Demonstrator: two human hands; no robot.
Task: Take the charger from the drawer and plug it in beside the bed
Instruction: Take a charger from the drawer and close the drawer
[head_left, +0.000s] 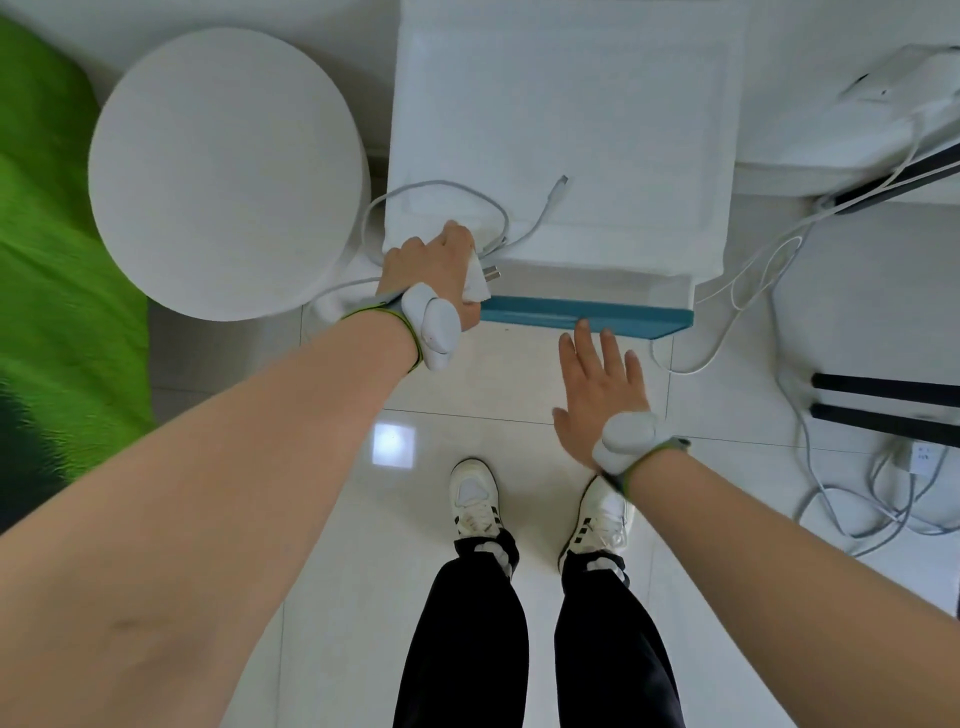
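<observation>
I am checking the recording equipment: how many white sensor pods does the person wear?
2. One pod is on the left wrist, behind the left hand gripping the charger; the other pod is on the right wrist. None seems hidden.

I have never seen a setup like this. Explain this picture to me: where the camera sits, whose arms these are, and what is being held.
No machine here: a person wears one wide-angle camera on the head, looking down at their own arms, legs and white shoes. White pods are strapped to both wrists. The left hand grips a white charger block with metal prongs; its white cable loops over the top of the white cabinet. The right hand is open, fingers straight, at the cabinet's blue drawer front. A round white stool and a green bed cover lie to the left.
</observation>
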